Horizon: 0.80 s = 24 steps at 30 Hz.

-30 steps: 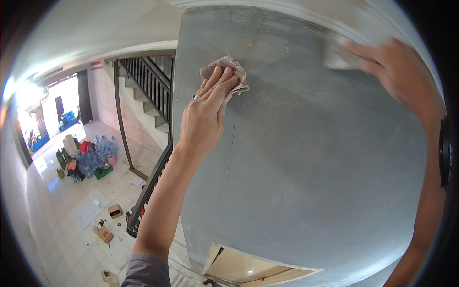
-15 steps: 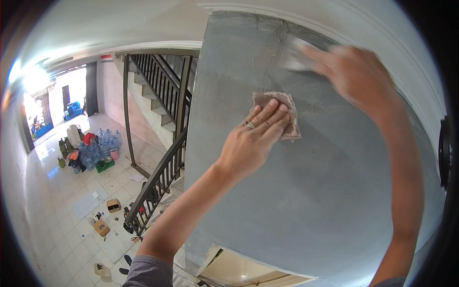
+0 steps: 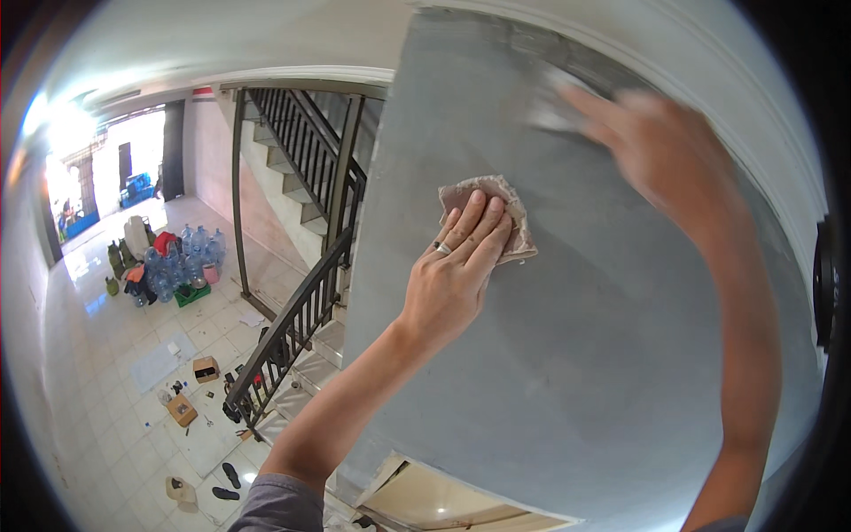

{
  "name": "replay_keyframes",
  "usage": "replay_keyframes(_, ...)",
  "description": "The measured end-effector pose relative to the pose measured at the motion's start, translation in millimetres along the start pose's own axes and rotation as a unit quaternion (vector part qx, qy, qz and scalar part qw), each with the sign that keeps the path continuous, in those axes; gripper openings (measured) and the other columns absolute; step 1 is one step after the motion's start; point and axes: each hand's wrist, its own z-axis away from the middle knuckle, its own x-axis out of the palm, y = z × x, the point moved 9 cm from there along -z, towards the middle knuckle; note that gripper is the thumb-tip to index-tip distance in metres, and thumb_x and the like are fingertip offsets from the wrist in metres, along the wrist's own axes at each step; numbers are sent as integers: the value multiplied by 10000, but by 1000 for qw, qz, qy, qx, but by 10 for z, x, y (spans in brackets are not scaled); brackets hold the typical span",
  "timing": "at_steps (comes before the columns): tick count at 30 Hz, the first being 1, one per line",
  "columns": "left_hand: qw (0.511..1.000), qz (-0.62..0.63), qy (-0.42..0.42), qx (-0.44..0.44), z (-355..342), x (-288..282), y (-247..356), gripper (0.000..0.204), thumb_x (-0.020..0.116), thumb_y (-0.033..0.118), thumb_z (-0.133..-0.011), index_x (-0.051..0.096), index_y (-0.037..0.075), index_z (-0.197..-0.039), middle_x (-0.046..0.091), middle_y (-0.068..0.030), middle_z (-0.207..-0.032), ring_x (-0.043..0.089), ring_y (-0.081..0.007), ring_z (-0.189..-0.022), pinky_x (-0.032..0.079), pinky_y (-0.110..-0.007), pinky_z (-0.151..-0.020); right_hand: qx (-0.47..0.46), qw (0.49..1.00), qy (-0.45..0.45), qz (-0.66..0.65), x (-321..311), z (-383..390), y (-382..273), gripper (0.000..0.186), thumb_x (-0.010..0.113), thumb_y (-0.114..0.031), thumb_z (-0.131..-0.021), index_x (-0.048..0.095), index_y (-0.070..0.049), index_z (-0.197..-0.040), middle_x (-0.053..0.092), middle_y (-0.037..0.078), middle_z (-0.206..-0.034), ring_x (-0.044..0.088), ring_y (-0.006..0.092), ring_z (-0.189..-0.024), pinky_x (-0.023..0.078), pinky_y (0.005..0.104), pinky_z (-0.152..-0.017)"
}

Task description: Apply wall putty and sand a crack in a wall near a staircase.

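My left hand (image 3: pixel 452 266), a ring on one finger, holds a small brownish flat plate (image 3: pixel 461 197) with pale putty along its edges. Its fingers lie together over the plate's face, while the thumb is hidden. Higher up and to the right, my right hand (image 3: pixel 660 151) is smeared by motion. It grips a pale, flat putty knife (image 3: pixel 554 102), whose blurred blade is against the upper part of the grey wall (image 3: pixel 567 355). Around the blade the wall surface looks smooth, with darker grey streaks near the top edge.
White moulding (image 3: pixel 709 62) borders the wall's upper right. At lower centre is a framed opening (image 3: pixel 443 501). To the left, a dark stair railing (image 3: pixel 292 328) stands above a tiled floor (image 3: pixel 97 372) far below, with water bottles (image 3: pixel 182 266), cardboard boxes (image 3: pixel 182 410) and sandals (image 3: pixel 229 483).
My left hand and the plate have shifted a little left. Ridges of putty and thin lines near the wall's top have been smoothed away. My right hand stays at nearly the same place, still blurred.
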Motion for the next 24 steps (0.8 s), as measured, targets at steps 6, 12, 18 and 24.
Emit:
replay_keyframes(6, 999, 31, -15, -4, 65, -45, -134, 408, 574, -56, -927, 646, 7, -1323, 588, -136, -1461, 477, -297, -1428, 406, -454, -1190, -56, 996, -63, 23, 80, -595, -310, 346, 594, -272, -1001, 683, -221, -1332, 706, 153, -836, 656, 328, -722, 533, 460, -698)
replay_keyframes(12, 997, -44, 26, -51, 241, 5, -192, 451, 607, -83, -872, 642, 5, -1313, 581, -138, -1466, 479, -284, -1429, 426, -449, -1186, 43, 996, -67, 50, -198, 95, 26, 222, 606, -237, -993, 786, -165, -1099, 716, 151, -894, 710, 297, -801, 568, 434, -730)
replay_keyframes(18, 998, 28, 48, -40, 38, -55, -111, 519, 594, -95, -876, 580, 9, -1384, 563, -150, -1481, 460, -289, -1442, 432, -454, -1174, -21, 994, -75, 70, -328, -347, -367, 230, 603, -210, -995, 762, -162, -1155, 703, 157, -846, 693, 317, -772, 549, 444, -725)
replay_keyframes(24, 987, -13, 115, -110, -15, -114, -473, 621, 518, -156, -858, 537, 25, -1453, 475, -177, -1553, 374, -357, -1489, 353, -450, -1219, 3, 999, -43, 24, -204, -94, -89, 219, 566, -193, -1012, 779, -161, -1052, 710, 130, -838, 720, 301, -790, 576, 445, -736)
